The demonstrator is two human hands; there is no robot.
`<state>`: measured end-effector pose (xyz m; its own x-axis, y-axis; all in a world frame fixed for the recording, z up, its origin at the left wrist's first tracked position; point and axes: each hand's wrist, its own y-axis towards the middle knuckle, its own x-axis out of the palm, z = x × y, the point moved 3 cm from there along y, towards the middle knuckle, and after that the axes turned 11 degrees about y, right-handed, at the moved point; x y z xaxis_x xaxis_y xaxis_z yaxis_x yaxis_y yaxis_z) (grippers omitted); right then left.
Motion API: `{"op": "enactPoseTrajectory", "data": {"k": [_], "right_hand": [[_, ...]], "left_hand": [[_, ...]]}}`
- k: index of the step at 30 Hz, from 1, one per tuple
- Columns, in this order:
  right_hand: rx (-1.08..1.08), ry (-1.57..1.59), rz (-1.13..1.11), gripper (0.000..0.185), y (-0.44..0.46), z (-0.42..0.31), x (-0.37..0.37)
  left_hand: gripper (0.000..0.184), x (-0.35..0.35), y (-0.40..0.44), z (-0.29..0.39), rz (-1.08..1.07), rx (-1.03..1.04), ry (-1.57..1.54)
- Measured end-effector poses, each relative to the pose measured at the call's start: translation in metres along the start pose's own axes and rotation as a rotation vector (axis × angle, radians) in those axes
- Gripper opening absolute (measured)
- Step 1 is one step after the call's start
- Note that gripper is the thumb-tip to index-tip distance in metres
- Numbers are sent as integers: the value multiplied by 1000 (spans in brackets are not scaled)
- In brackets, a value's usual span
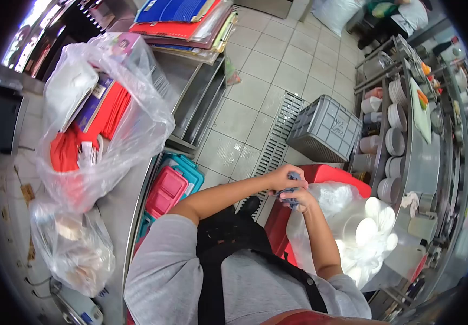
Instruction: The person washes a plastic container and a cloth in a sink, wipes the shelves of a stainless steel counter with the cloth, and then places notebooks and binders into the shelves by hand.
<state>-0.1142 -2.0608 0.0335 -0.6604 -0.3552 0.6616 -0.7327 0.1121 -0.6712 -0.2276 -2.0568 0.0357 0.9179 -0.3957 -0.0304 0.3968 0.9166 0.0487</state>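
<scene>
Both hands meet in front of my body, above the edge of a red container. My left hand and my right hand are closed round a crumpled grey-blue cloth, parts of which show between the fingers. The arm from the left side of the view ends in the upper hand; the other arm comes up from the lower right. Just right of the hands lies a clear plastic bag full of white round items.
A grey crate stands on the tiled floor beside a drain grate. Shelves with stacked bowls line the right. At left, a steel counter bears a plastic bag with red cloth. A person is at the back right.
</scene>
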Motion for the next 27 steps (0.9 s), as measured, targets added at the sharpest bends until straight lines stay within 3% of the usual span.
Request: {"op": "enactPoseTrajectory", "data": {"k": [1, 3, 5, 7, 9, 11, 12, 14, 17, 21, 23, 27], "right_hand": [[6, -17, -9, 56, -5, 4, -2], [-223, -201, 260, 37, -14, 5, -12], [-323, -230, 273, 35, -5, 20, -37], [-504, -484, 459, 31, 13, 32, -86], [-567, -430, 469, 29, 14, 30, -85], [-768, -653, 700, 30, 24, 29, -102], [-769, -658, 693, 30, 27, 28, -107], [-524, -800, 918, 40, 28, 22, -112], [-522, -863, 933, 40, 37, 23, -132], [-461, -906, 943, 40, 41, 20, -145], [-406, -927, 1018, 43, 37, 18, -144], [-415, -867, 1006, 46, 37, 20, -149]], "left_hand": [[22, 9, 7, -2, 18, 4, 8], [14, 29, 20, -10, 116, 34, -249], [15, 44, 29, -9, 230, -17, -279], [15, 54, 39, -29, 333, -248, -344], [14, 62, 51, -51, 404, -255, -306], [20, 65, 62, -74, 527, -359, -102], [20, 67, 69, -84, 534, -358, -101], [34, 68, 78, -107, 650, -477, 56], [47, 69, 89, -127, 817, -540, 213], [52, 79, 100, -138, 887, -650, 236], [54, 84, 103, -152, 1075, -662, 345], [55, 86, 99, -148, 947, -769, 334]]}}
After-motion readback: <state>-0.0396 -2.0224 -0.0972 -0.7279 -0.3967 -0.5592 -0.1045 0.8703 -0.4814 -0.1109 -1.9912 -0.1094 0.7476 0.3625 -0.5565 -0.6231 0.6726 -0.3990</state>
